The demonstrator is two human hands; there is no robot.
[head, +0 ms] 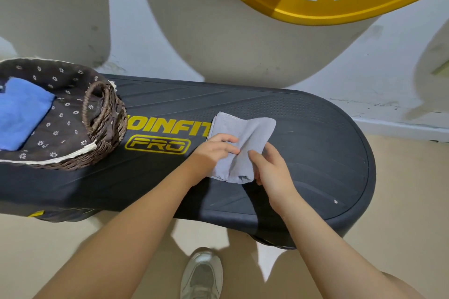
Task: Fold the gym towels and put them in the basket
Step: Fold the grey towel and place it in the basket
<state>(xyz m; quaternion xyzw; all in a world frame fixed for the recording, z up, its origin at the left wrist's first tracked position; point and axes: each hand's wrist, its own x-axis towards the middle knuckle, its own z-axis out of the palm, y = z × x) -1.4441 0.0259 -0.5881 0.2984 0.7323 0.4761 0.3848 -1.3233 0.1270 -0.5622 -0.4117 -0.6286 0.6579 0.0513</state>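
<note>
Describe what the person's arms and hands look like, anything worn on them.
Both forearms are bare right to the frame's lower edge, with no sleeves in view. The left hand and right hand wear no gloves, and no rings, watch or wristband show. Fingernails look short and unpainted.

Bright, even indoor light falls from above, perhaps from several lamps. Big soft shadows spread over the white wall (170,31), and the forearms cast dark ones on the black step platform (303,143). Wide-angle distortion bends the platform's edges. Focus is fairly sharp, slightly soft at the corners.
</note>
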